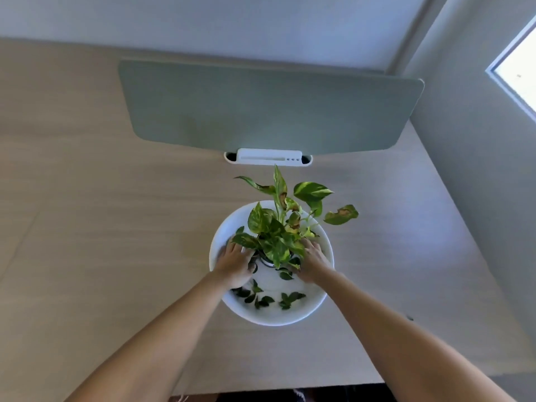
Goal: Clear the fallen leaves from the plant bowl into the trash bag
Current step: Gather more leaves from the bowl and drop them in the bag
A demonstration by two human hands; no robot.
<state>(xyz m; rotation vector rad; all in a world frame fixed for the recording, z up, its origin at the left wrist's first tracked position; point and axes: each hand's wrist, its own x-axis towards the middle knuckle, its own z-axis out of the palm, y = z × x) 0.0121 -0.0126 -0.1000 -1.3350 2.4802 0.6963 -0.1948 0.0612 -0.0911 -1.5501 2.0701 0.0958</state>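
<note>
A white plant bowl sits on the wooden desk. In its middle stands a small pot with a green and yellow leafy plant. Several dark fallen leaves lie in the near part of the bowl. My left hand reaches into the bowl at the pot's left side, fingers under the foliage. At the pot's right side is my right hand, its fingertips hidden among the leaves. Whether either hand grips the pot is hidden. No trash bag is in view.
A grey-green divider panel with a white clamp stands at the desk's far edge behind the plant. A wall and a window are to the right. The desk's near edge is at the bottom.
</note>
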